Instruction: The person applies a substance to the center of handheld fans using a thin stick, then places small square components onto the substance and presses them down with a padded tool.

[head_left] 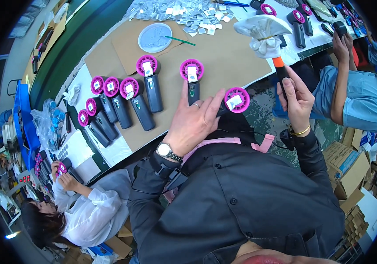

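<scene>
My left hand reaches over the table's near edge. Its fingers curl over the dark handle of a handheld fan with a magenta round head and a pale square on it. One finger extends toward the handle of a second fan lying on the brown board. Raised at the right, my right hand is closed around the black-and-orange handle of a hammer-like tool. White wrapping, tied with a band, hides the tool's head.
Several similar fans lie in a row at left on the brown board. Behind them are a white round lid, a green stick and many small square pieces. Co-workers sit left and right.
</scene>
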